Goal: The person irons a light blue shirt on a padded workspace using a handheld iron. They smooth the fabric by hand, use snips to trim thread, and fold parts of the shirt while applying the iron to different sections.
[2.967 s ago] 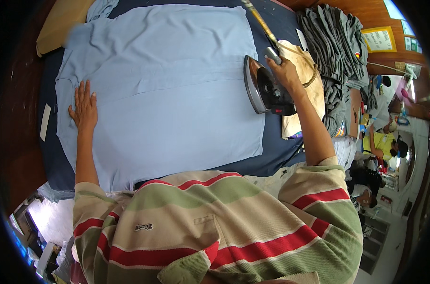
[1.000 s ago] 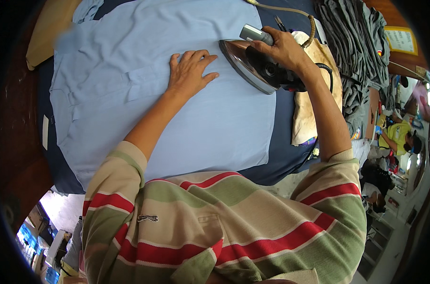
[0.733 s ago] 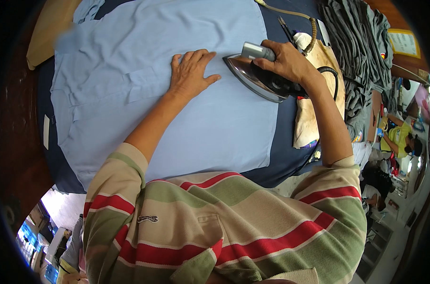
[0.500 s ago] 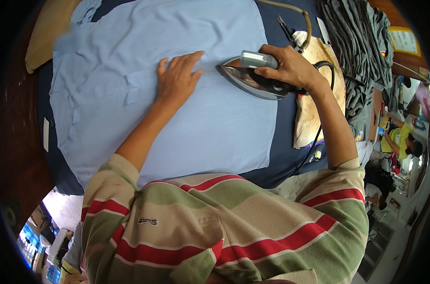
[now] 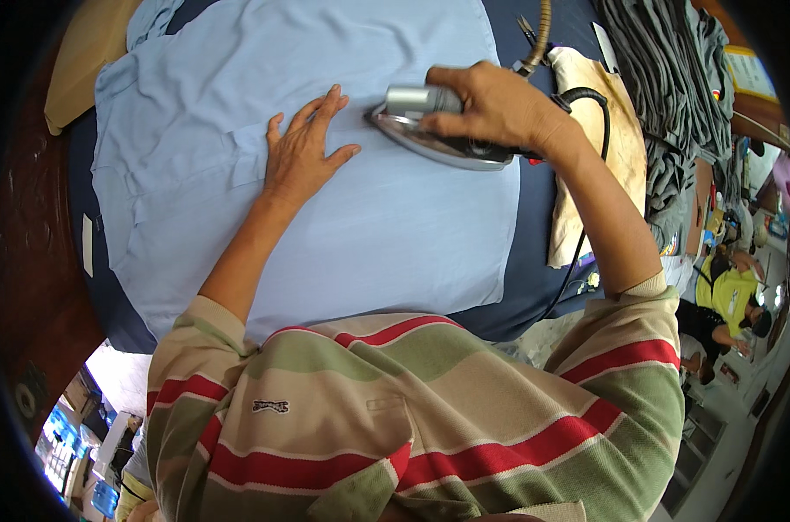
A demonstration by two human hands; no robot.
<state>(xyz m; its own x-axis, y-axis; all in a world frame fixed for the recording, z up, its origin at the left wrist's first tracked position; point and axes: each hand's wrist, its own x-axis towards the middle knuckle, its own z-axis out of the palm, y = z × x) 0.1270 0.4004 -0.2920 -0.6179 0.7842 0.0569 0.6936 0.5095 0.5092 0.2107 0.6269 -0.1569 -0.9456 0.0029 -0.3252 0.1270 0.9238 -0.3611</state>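
Observation:
A light blue garment (image 5: 369,235) lies spread over a dark navy cloth (image 5: 547,209), with wrinkles toward its far and left parts. My right hand (image 5: 499,109) is closed round the handle of a clothes iron (image 5: 451,148). The iron's soleplate rests on the garment's right half, its tip pointing left. Close to that tip, my left hand (image 5: 303,157) lies on the garment with fingers spread and nothing in them. A black cord and a tan hose (image 5: 541,30) run from the iron's rear.
A stained cream pad (image 5: 608,174) lies right of the iron. Beyond it is a pile of dark grey garments (image 5: 669,87). Scissor-like tips (image 5: 525,30) show near the hose. At the far left sits a tan cushion-like block (image 5: 90,65). A person in yellow (image 5: 726,287) is off to the right.
The iron and my right hand have moved left and slightly away from me across the garment. My left hand has shifted left, still spread on the cloth.

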